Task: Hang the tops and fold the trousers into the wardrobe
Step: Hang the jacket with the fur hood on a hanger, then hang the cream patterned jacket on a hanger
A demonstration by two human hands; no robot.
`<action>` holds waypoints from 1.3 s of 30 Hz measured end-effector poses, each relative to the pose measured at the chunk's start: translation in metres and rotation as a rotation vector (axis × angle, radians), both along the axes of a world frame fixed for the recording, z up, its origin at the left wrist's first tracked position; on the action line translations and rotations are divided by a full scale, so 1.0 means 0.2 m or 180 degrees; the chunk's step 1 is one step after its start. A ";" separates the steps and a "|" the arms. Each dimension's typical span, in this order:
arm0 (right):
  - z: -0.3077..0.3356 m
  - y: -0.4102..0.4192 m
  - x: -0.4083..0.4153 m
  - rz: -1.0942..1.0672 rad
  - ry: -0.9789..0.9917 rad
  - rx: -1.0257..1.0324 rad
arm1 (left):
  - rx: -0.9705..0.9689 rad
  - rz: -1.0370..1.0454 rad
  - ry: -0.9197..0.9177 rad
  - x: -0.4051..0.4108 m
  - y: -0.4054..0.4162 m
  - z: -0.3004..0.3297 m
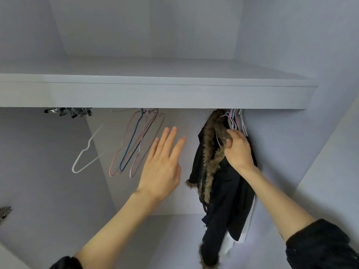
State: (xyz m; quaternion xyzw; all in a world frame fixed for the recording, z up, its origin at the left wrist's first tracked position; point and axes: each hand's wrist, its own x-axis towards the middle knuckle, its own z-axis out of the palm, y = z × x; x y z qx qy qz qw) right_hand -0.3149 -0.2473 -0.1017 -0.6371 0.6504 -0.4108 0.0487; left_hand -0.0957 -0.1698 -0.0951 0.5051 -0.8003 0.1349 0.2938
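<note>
Dark coat (225, 191) with a fur-trimmed hood, hanging at the right end of the wardrobe beneath the shelf (155, 94), among pastel wire hangers (236, 121); the right hand (238, 150) curls its fingers into the fur at the collar. The left hand (163, 164) is spread flat and holds nothing, near the empty hangers (134, 144) at centre. The garment appears soft, bulky and fairly heavy, so it is probably best gripped at the collar or hanger neck.

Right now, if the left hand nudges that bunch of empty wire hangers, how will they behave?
The pink and blue hangers look thin and light, hung by their hooks under the shelf, so they would probably swing and clatter. They overlap, so they may tangle or move together. The open left hand is beside them; whether it touches them is unclear.
</note>
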 end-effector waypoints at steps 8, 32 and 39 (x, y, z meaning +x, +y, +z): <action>-0.14 0.66 0.05 -0.0396 0.0386 0.0706 | 0.1185 -0.0835 0.0527 -0.01 0.17 -0.14; -0.63 4.17 0.32 -0.4002 -0.1815 0.1359 | 0.2301 -0.5074 -0.1139 -0.84 2.77 -0.62; -0.71 5.17 0.61 -0.4882 -0.2283 0.1210 | 0.2414 -0.6037 -0.1778 -0.88 3.84 -0.78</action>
